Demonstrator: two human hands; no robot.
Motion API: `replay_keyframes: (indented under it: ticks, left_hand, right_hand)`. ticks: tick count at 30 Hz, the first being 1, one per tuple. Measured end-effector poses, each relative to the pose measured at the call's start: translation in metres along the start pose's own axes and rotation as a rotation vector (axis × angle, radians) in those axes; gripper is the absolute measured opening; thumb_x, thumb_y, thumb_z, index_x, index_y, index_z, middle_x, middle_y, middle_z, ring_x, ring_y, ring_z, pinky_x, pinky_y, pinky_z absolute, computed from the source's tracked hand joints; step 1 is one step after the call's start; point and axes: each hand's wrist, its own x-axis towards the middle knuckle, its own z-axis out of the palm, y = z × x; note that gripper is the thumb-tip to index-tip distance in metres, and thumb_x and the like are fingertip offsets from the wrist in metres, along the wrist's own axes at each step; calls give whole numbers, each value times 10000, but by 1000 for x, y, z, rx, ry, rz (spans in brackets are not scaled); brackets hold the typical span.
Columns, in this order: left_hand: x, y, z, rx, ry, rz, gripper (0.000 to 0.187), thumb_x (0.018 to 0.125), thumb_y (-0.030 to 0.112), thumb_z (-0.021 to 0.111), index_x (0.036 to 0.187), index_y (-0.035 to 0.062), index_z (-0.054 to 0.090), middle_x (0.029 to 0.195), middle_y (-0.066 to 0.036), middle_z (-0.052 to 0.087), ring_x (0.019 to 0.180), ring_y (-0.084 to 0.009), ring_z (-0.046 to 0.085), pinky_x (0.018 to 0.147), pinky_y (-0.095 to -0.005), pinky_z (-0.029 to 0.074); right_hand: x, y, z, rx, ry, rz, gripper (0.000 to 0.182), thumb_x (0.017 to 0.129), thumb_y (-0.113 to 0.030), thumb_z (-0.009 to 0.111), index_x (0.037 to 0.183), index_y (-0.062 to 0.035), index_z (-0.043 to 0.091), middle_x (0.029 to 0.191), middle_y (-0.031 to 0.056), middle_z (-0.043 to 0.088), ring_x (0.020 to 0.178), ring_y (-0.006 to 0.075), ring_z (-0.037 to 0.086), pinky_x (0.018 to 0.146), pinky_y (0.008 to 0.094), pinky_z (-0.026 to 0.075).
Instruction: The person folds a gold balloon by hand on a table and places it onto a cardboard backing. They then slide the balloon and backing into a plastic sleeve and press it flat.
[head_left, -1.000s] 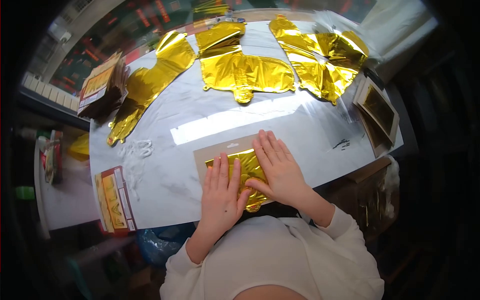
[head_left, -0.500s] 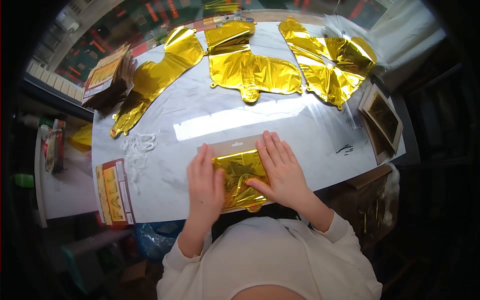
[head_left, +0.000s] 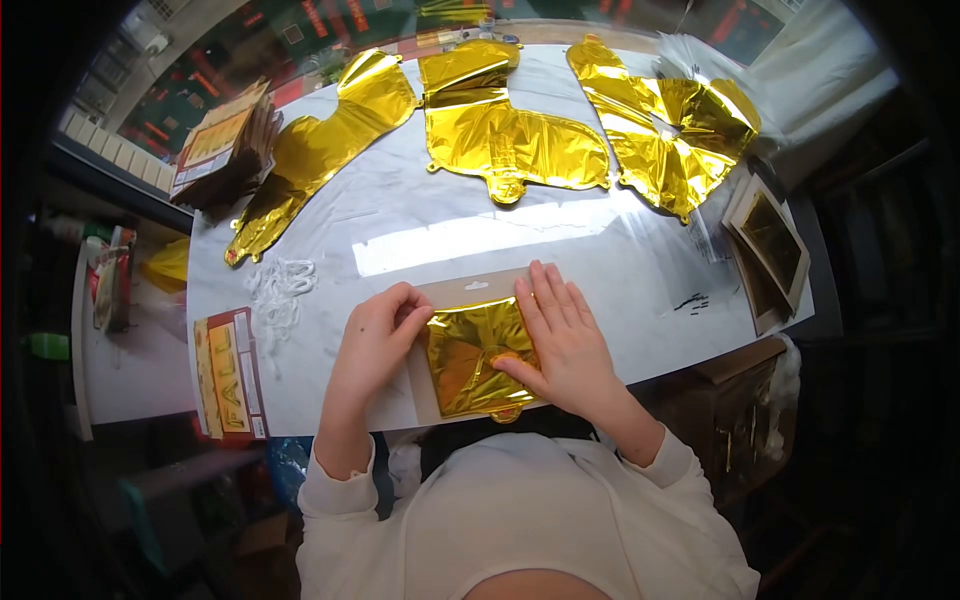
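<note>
A folded gold foil balloon (head_left: 465, 375) lies on a grey-brown backing card (head_left: 425, 395) with a hang hole, at the table's near edge. My right hand (head_left: 570, 345) rests flat on the balloon's right side, fingers stretched out and thumb across its middle. At the upper left corner, my left hand (head_left: 375, 335) has its thumb and fingers pinched together on the foil's edge. A small tab of the balloon sticks out past the bottom of the card. Three unfolded foil balloons (head_left: 330, 145), (head_left: 510, 140), (head_left: 685, 135) lie across the far side.
Printed card packages (head_left: 220, 145) are stacked at the far left, and one printed card (head_left: 232, 375) lies at the near left. White string (head_left: 280, 290) sits beside it. More backing cards (head_left: 765, 245) lean at the right, near small black pieces (head_left: 692, 302) and clear plastic.
My left hand has drawn back from the balloon's left side and curled into a pinch at its upper left corner. My right hand stays flat on the foil.
</note>
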Motion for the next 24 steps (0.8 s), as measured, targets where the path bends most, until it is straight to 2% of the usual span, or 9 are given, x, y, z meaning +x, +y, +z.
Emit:
replay_keyframes:
  ticks: [8,11,13,14,16,17,19,22,24]
  left_hand:
    - [4,-11,-1,-123,-19,-30,85,967,70,724,1022,13,693,764,28,630,716,-32,556,643,-211,443]
    - [-1,1,-2,20,-19,-83,128,957,95,750,1031,16,682,748,16,629,689,-81,577,646,-241,458]
    - [-13,26,1,404,127,-126,212,880,167,796,1008,34,691,844,-95,704,790,-258,668,713,-388,521]
    - [-19,26,7,405,122,-125,212,880,167,796,1008,34,691,844,-95,704,790,-258,668,713,-388,521]
    - [-32,22,20,539,316,340,243,879,195,791,1058,54,704,1068,-106,725,995,-298,678,910,-433,539]
    - [-35,24,23,537,310,340,243,879,195,791,1058,54,704,1068,-106,725,995,-298,678,910,-433,539]
    - [-41,29,26,443,-7,778,421,893,193,775,1278,50,678,1417,-155,622,1298,-347,594,1131,-478,453]
    - [-39,27,35,439,-187,692,639,927,223,745,1504,38,541,1607,-188,464,1476,-394,455,1233,-518,350]
    - [-35,11,42,490,-212,679,691,945,254,722,1554,37,478,1642,-194,417,1514,-405,398,1241,-518,332]
  right_hand:
    - [-1,0,0,-1,-3,-3,983,973,-645,608,1639,14,308,1708,262,271,1596,416,252,1278,518,225]
    - [-1,1,0,0,2,-3,978,975,-645,604,1637,14,312,1707,262,274,1597,412,252,1279,516,224]
    - [-2,1,1,3,5,-2,975,976,-644,602,1635,15,315,1706,262,277,1597,410,253,1279,515,225]
    - [-2,0,0,3,6,-5,969,977,-641,603,1632,15,321,1703,262,282,1596,410,256,1279,514,225]
    - [-2,0,-1,2,5,-3,963,978,-637,604,1630,16,327,1701,261,287,1594,410,259,1279,513,225]
    - [-1,0,0,-4,6,-6,960,978,-635,606,1627,17,332,1700,262,289,1593,410,262,1279,513,225]
    - [-2,1,1,-10,3,-2,956,978,-632,607,1625,18,337,1699,262,290,1592,409,264,1279,512,224]
    - [-2,2,3,-25,15,-7,951,976,-620,616,1624,19,339,1700,265,285,1592,410,264,1279,513,223]
    - [-2,1,0,0,11,-16,919,994,-597,600,1620,25,341,1701,266,280,1593,411,263,1280,506,226]
